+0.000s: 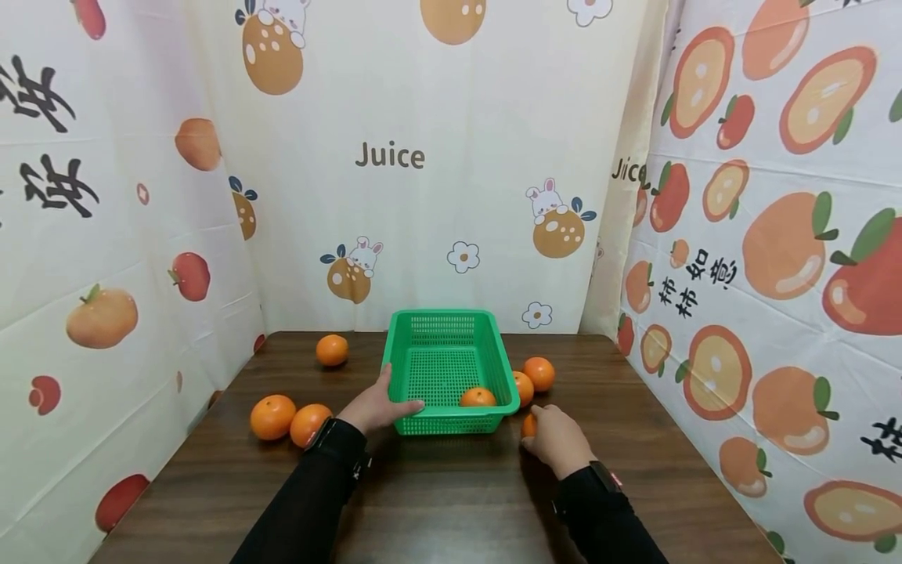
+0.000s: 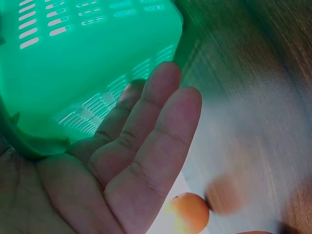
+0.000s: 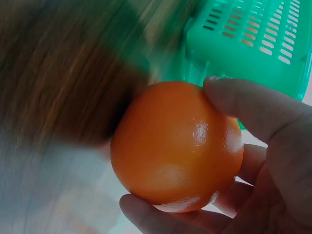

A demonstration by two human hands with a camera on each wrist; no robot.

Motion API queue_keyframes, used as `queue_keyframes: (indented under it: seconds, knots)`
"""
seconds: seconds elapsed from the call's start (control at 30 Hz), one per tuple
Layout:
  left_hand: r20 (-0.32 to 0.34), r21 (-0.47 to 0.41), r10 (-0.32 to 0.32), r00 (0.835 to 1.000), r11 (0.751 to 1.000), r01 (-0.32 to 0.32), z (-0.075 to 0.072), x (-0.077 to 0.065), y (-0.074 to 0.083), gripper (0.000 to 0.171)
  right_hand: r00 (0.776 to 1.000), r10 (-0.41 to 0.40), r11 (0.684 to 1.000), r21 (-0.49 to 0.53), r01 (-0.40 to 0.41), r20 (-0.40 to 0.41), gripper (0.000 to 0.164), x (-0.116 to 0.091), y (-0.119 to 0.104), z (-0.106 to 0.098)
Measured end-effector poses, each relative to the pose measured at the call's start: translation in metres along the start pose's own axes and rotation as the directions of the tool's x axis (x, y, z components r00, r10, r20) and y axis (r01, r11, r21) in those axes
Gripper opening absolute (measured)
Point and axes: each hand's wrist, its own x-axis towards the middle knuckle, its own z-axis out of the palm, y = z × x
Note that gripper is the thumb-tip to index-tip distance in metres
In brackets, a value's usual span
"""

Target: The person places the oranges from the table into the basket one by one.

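Observation:
A green plastic basket with slotted walls stands on the table, one orange inside near its front right corner. My left hand is at the basket's front left corner, thumb reaching over the rim. In the left wrist view, the fingers extend fairly straight beside the basket's outer wall; the thumb is hidden there. To the right of the basket, my right hand holds another orange between thumb and fingers. Whether that orange touches the table I cannot tell.
Two oranges sit close to the basket's right side. Left of the basket are two more oranges near my left forearm and a single orange farther back. Printed curtains enclose the brown wooden table at the back and sides.

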Motion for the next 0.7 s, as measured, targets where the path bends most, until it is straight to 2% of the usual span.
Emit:
queue_keyframes:
  seconds: [0.37,0.5,0.7]
  knots:
    - [0.000,-0.005,0.003,1.000,1.000,-0.003,0.002,-0.006,0.000,0.125,0.998,0.032,0.999,0.018,-0.033,0.051,0.053,-0.004,-0.002,0.015]
    - [-0.004,-0.008,0.013,1.000,1.000,-0.013,0.003,-0.004,0.000,0.128,0.998,0.043,0.999,0.019,-0.044,0.041,0.056,-0.004,-0.004,0.014]
    - [-0.002,-0.007,0.003,1.000,1.000,-0.003,0.000,-0.001,0.001,0.129,0.989,0.133,0.988,0.069,-0.137,0.059,0.065,-0.003,-0.004,0.013]
